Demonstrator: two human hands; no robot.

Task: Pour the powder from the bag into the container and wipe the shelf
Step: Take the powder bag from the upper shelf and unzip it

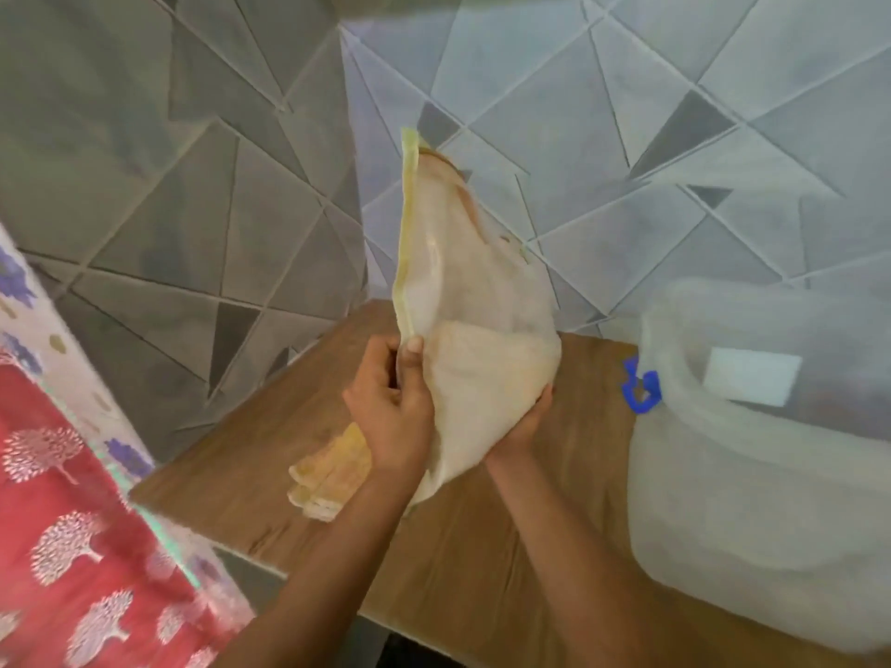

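A translucent plastic bag (pixel 463 291) with a yellow sealed edge stands upright above the wooden shelf (pixel 482 547); pale powder fills its lower part. My left hand (pixel 390 402) pinches the bag's yellow edge on its left side. My right hand (pixel 525 421) cups the bag's bottom right corner from below. A large translucent plastic container (pixel 752 499) with a blue clip (pixel 639 385) on its rim stands on the shelf at the right, apart from the bag.
A folded yellowish cloth (pixel 328 474) lies on the shelf under my left forearm. Tiled walls meet in a corner behind the shelf. Red patterned fabric (pixel 72 523) hangs at the lower left. A white label (pixel 749 376) shows on the container.
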